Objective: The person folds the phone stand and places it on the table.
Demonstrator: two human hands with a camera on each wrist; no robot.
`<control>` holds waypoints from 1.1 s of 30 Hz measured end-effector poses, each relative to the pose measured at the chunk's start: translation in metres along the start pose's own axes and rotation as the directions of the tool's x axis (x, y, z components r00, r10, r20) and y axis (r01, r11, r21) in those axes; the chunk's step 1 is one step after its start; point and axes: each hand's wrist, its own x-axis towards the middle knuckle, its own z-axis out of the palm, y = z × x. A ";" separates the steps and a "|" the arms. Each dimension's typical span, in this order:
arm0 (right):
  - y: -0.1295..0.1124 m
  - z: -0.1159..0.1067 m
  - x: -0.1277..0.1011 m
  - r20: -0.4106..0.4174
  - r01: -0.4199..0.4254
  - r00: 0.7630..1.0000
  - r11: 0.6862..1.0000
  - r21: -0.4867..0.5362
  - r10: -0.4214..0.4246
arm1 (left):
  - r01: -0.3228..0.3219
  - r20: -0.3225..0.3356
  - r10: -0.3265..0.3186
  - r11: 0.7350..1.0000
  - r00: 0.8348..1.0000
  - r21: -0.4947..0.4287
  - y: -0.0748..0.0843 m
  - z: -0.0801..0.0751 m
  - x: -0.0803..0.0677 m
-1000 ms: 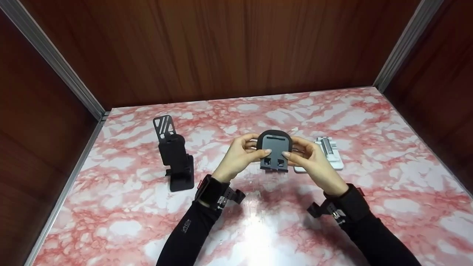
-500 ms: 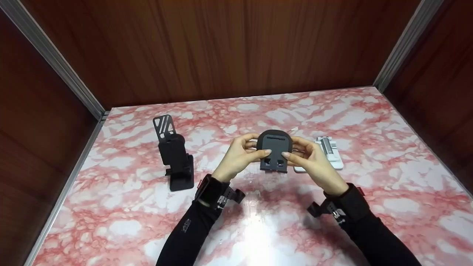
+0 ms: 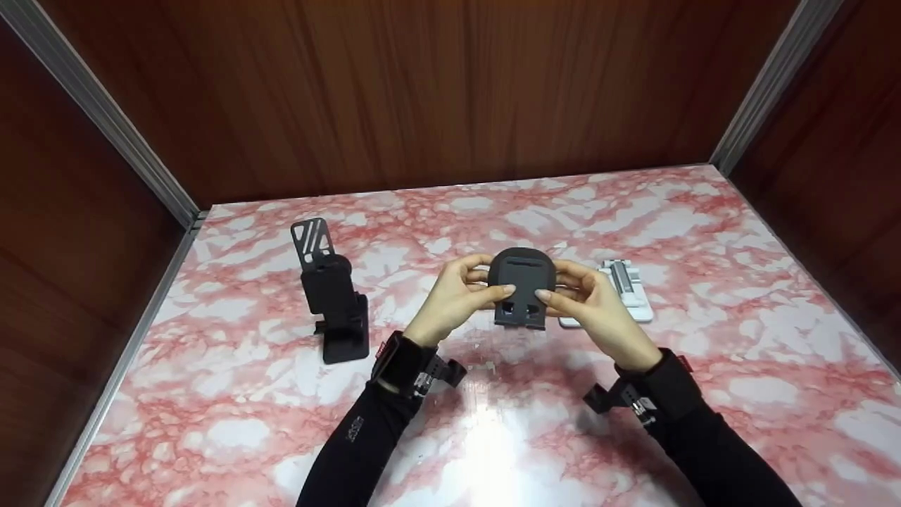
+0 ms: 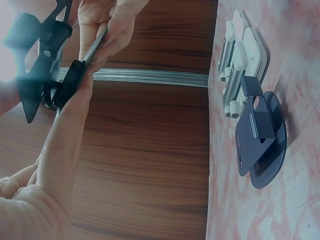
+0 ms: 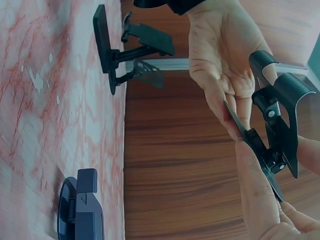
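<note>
Gripping dark folding stand (image 3: pixel 521 287) (rounded top), both hands (image 3: pixel 529 301).

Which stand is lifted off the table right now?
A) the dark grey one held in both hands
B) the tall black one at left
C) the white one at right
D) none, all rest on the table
A: both the left hand and the right hand pinch the dark grey stand above the marble table; the tall black stand and the white stand rest on it.

held stand (image 3: pixel 521 285) between upright stand (image 3: pixel 333 292) left, folded stand (image 3: pixel 623 289) right
</note>
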 end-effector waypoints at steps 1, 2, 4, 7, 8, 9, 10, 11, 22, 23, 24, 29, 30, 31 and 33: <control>0.000 0.000 0.000 0.000 0.001 1.000 1.000 0.001 -0.001 | -0.001 0.000 0.001 1.000 1.000 -0.002 0.000 0.000 0.000; 0.000 0.000 0.000 0.001 0.001 1.000 1.000 0.001 -0.001 | -0.002 0.001 0.002 1.000 1.000 -0.004 0.000 0.000 0.000; 0.000 0.000 0.000 0.004 0.004 1.000 1.000 0.002 -0.004 | -0.003 0.001 0.003 1.000 1.000 -0.009 0.000 0.000 0.000; 0.000 0.000 0.000 0.006 0.009 1.000 1.000 0.002 -0.009 | 0.003 0.001 -0.003 1.000 1.000 -0.019 0.001 0.001 0.000; 0.000 0.000 0.000 0.007 0.010 1.000 1.000 0.001 -0.010 | 0.005 0.001 -0.005 1.000 1.000 -0.020 0.001 0.001 0.000; 0.000 0.000 0.000 0.007 0.011 1.000 1.000 0.000 -0.011 | 0.006 -0.001 -0.006 1.000 1.000 -0.021 0.002 0.001 0.000; 0.000 0.000 0.000 0.007 0.011 1.000 1.000 -0.002 -0.011 | 0.007 -0.001 -0.007 1.000 1.000 -0.022 0.002 0.001 0.000; 0.000 0.000 0.000 0.006 0.012 1.000 1.000 -0.004 -0.012 | 0.008 -0.001 -0.008 1.000 1.000 -0.023 0.002 0.001 0.000; 0.001 0.001 0.000 0.007 0.021 1.000 1.000 0.000 -0.021 | 0.017 -0.007 -0.017 1.000 1.000 -0.015 0.003 0.002 -0.001; 0.001 0.001 0.001 0.008 0.022 1.000 1.000 0.000 -0.022 | 0.018 -0.005 -0.018 1.000 1.000 -0.020 0.003 0.002 -0.001; 0.001 0.001 0.001 0.010 0.024 1.000 1.000 0.000 -0.024 | 0.018 -0.003 -0.018 1.000 1.000 -0.024 0.003 0.002 -0.001; 0.002 0.000 0.001 0.010 0.032 0.999 0.999 0.002 -0.032 | 0.016 0.001 -0.016 0.999 1.000 -0.046 0.002 0.003 -0.001; 0.003 0.000 0.002 0.010 0.033 0.999 0.999 0.003 -0.033 | 0.014 0.001 -0.014 0.999 1.000 -0.045 0.002 0.003 -0.001; 0.003 0.000 0.002 0.009 0.034 0.999 0.999 0.003 -0.034 | 0.013 0.000 -0.013 0.999 1.000 -0.045 0.002 0.003 -0.001; 0.003 0.000 0.002 0.008 0.037 0.999 0.999 0.003 -0.037 | 0.009 -0.002 -0.009 0.999 1.000 -0.044 0.001 0.003 0.000</control>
